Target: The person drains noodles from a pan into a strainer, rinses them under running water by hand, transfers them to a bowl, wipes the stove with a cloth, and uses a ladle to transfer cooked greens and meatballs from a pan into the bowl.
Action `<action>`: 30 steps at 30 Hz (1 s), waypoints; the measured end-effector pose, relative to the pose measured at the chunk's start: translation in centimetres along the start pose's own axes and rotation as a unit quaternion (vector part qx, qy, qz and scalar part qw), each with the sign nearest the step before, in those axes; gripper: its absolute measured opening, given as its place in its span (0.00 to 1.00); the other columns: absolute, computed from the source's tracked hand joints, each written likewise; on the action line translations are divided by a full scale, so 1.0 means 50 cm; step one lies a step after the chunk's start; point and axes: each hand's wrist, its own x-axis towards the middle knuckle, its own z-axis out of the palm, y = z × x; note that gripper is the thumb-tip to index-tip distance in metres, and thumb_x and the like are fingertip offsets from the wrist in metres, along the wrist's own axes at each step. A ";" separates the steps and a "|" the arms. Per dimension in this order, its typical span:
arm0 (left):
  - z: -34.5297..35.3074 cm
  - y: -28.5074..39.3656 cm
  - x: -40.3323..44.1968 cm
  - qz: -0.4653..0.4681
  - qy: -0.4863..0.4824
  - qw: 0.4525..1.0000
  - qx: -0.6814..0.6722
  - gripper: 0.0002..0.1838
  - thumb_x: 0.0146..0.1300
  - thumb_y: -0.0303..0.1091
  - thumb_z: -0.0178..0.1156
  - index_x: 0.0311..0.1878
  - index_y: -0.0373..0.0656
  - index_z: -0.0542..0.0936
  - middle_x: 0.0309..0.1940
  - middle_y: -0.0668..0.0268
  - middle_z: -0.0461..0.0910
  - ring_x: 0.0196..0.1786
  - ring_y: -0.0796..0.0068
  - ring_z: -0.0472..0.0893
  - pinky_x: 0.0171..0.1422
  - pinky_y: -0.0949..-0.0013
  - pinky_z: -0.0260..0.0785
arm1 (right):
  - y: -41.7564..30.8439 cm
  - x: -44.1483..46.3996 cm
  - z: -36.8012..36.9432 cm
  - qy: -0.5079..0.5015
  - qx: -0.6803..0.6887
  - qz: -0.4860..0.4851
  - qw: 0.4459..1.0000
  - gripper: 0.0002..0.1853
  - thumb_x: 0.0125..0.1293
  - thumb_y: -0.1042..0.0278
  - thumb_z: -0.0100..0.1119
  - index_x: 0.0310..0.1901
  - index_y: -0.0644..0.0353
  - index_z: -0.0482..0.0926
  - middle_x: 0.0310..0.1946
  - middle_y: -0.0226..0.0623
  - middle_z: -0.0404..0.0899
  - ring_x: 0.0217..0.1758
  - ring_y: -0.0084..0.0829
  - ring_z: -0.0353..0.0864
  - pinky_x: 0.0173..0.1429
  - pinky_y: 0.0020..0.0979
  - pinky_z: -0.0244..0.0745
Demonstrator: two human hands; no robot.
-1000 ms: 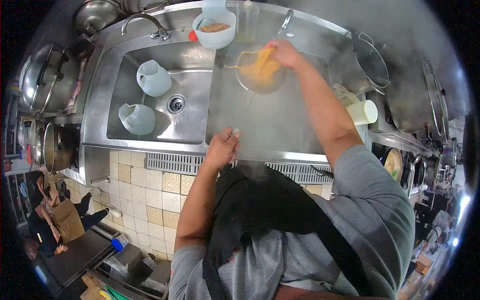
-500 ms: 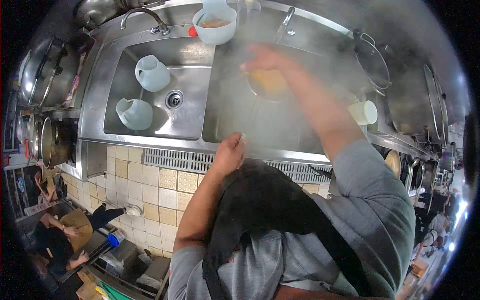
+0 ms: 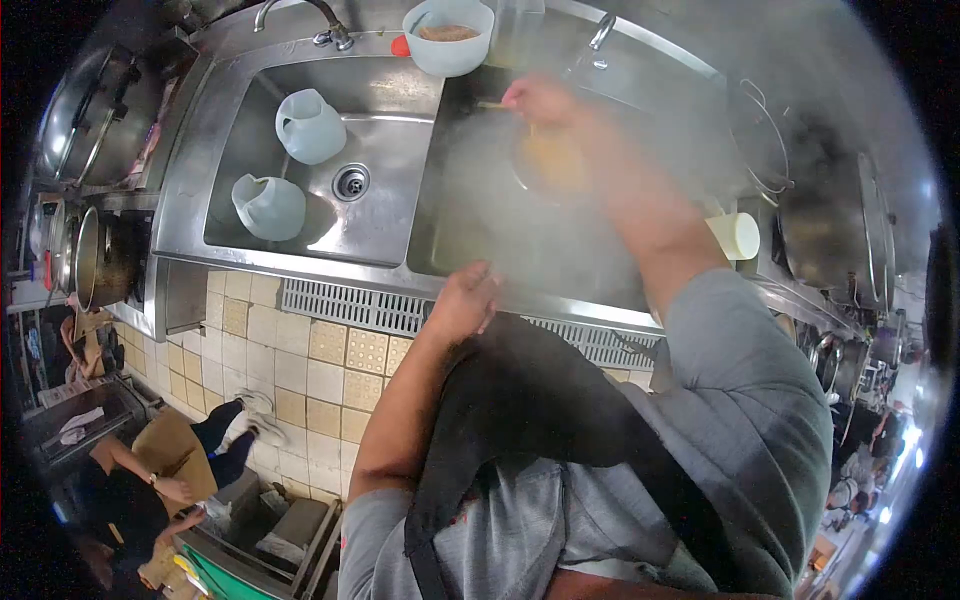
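Note:
Steam blurs the right sink (image 3: 430, 215). Within it, a round strainer (image 3: 522, 178) holds yellow noodle-like strands (image 3: 555, 160). My right hand (image 3: 545, 102) is over the sink, just above the strainer; its fingers are closed, and a thin stick-like piece juts out to their left. What exactly they hold is blurred. Near the sink's front edge, my left hand (image 3: 468, 300) is closed around something I cannot make out, perhaps a handle hidden by the fingers and steam.
Two translucent cut jugs (image 3: 312, 128) lie in the left sink (image 3: 385, 150). A white tub (image 3: 455, 50) stands on the back ledge near a faucet (image 3: 602, 32). A pale yellow container (image 3: 742, 236) lies right. Another person (image 3: 130, 490) is at the lower left.
The strands in my right hand a second ago are now down in the strainer. The strainer has shifted slightly right, steam has thickened, and the view has moved a little.

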 end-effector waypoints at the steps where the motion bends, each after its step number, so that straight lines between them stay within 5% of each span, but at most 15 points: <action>1: -0.005 -0.012 0.007 0.087 0.009 0.993 0.073 0.09 0.68 0.37 0.53 0.37 0.41 0.73 0.18 0.70 0.69 0.16 0.80 0.68 0.18 0.73 0.60 | -0.007 -0.009 -0.011 0.002 -0.001 0.000 1.000 0.10 0.57 0.65 0.61 0.38 0.58 0.83 0.30 0.33 0.82 0.35 0.27 0.80 0.42 0.33 0.75; 2: -0.010 0.010 0.008 0.089 0.007 0.993 0.074 0.09 0.68 0.37 0.53 0.37 0.41 0.73 0.18 0.70 0.69 0.16 0.80 0.68 0.18 0.73 0.60 | -0.006 -0.023 -0.030 0.038 0.043 0.015 0.998 0.11 0.58 0.64 0.61 0.39 0.59 0.83 0.31 0.34 0.82 0.36 0.27 0.81 0.44 0.32 0.75; 3: -0.015 0.050 0.005 -0.012 0.020 1.000 -0.012 0.09 0.68 0.36 0.53 0.37 0.41 0.73 0.18 0.71 0.68 0.16 0.81 0.67 0.17 0.73 0.59 | 0.003 -0.035 -0.050 0.075 0.086 0.030 0.993 0.11 0.60 0.63 0.61 0.41 0.59 0.82 0.32 0.34 0.83 0.38 0.28 0.81 0.45 0.32 0.76; 4: -0.019 0.073 0.008 -0.114 0.032 0.988 -0.098 0.08 0.68 0.36 0.53 0.37 0.41 0.73 0.18 0.71 0.67 0.15 0.81 0.66 0.17 0.73 0.59 | 0.106 0.026 -0.062 0.036 0.119 0.199 0.972 0.12 0.59 0.62 0.62 0.42 0.59 0.82 0.34 0.35 0.83 0.40 0.28 0.81 0.47 0.32 0.76; 6: -0.021 0.080 0.024 -0.088 0.045 0.989 -0.109 0.09 0.68 0.35 0.53 0.36 0.40 0.72 0.17 0.71 0.67 0.14 0.81 0.65 0.16 0.73 0.57 | 0.297 0.142 -0.084 -0.040 0.150 0.541 0.827 0.15 0.58 0.61 0.63 0.44 0.59 0.82 0.37 0.37 0.83 0.45 0.29 0.82 0.51 0.33 0.76; 9: -0.014 0.120 0.038 -0.069 0.059 0.990 -0.108 0.09 0.68 0.34 0.52 0.34 0.40 0.70 0.16 0.70 0.66 0.12 0.81 0.63 0.14 0.72 0.55 | -0.061 -0.100 -0.008 0.157 0.177 0.091 0.967 0.15 0.58 0.60 0.64 0.45 0.59 0.82 0.39 0.39 0.83 0.50 0.31 0.80 0.56 0.35 0.74; 12: -0.019 0.126 0.054 -0.078 0.050 0.993 -0.080 0.08 0.69 0.33 0.51 0.35 0.40 0.69 0.16 0.70 0.66 0.11 0.81 0.62 0.14 0.72 0.54 | -0.073 -0.091 -0.010 0.087 0.050 0.198 0.975 0.18 0.58 0.62 0.63 0.49 0.60 0.79 0.45 0.41 0.82 0.51 0.34 0.79 0.58 0.37 0.73; 16: -0.026 0.107 0.060 -0.097 0.047 0.988 -0.113 0.07 0.69 0.33 0.51 0.35 0.41 0.69 0.16 0.70 0.67 0.11 0.80 0.62 0.14 0.72 0.54 | 0.020 -0.044 -0.049 0.053 -0.048 0.110 0.991 0.20 0.57 0.65 0.62 0.52 0.61 0.77 0.49 0.40 0.80 0.51 0.36 0.79 0.58 0.36 0.73; 18: -0.028 0.096 0.060 -0.093 0.032 0.986 -0.134 0.08 0.69 0.34 0.51 0.35 0.42 0.70 0.17 0.71 0.67 0.11 0.81 0.62 0.15 0.74 0.55 | 0.018 -0.042 -0.096 -0.055 0.177 0.024 0.982 0.21 0.55 0.69 0.62 0.52 0.60 0.76 0.50 0.38 0.79 0.51 0.36 0.79 0.58 0.35 0.72; 19: -0.029 0.092 0.058 -0.089 0.014 0.984 -0.152 0.08 0.69 0.35 0.51 0.36 0.42 0.71 0.17 0.72 0.67 0.12 0.81 0.63 0.16 0.76 0.56 | 0.013 -0.045 -0.092 -0.057 0.177 0.023 0.982 0.21 0.55 0.69 0.62 0.52 0.60 0.76 0.50 0.38 0.79 0.51 0.36 0.79 0.58 0.35 0.72; 22: -0.024 0.112 0.048 -0.068 0.016 0.989 -0.130 0.08 0.70 0.35 0.51 0.36 0.42 0.71 0.17 0.72 0.66 0.12 0.81 0.63 0.16 0.76 0.56 | -0.016 -0.071 -0.066 0.090 0.327 0.082 0.937 0.19 0.54 0.70 0.61 0.50 0.60 0.78 0.50 0.36 0.80 0.51 0.35 0.79 0.59 0.35 0.72; 24: -0.020 0.121 0.047 -0.068 -0.001 0.991 -0.118 0.08 0.70 0.35 0.51 0.37 0.42 0.71 0.17 0.72 0.66 0.12 0.81 0.63 0.16 0.76 0.55 | -0.020 -0.083 -0.009 0.172 0.030 0.099 0.980 0.22 0.55 0.77 0.56 0.54 0.54 0.77 0.48 0.33 0.81 0.53 0.33 0.79 0.58 0.35 0.73; 28: -0.024 0.086 0.051 -0.105 -0.028 0.987 -0.115 0.08 0.70 0.35 0.50 0.37 0.41 0.71 0.17 0.72 0.66 0.12 0.81 0.63 0.15 0.75 0.55 | 0.011 -0.073 0.011 0.127 -0.028 0.097 0.987 0.19 0.55 0.70 0.60 0.51 0.55 0.79 0.49 0.36 0.80 0.52 0.36 0.79 0.60 0.35 0.71; 30: -0.028 0.076 0.050 -0.105 -0.018 0.986 -0.126 0.08 0.69 0.33 0.51 0.34 0.42 0.69 0.17 0.71 0.67 0.12 0.81 0.63 0.15 0.74 0.55 | -0.008 -0.056 -0.054 -0.042 -0.006 0.078 0.996 0.20 0.54 0.69 0.62 0.51 0.53 0.79 0.50 0.37 0.80 0.52 0.36 0.79 0.60 0.34 0.71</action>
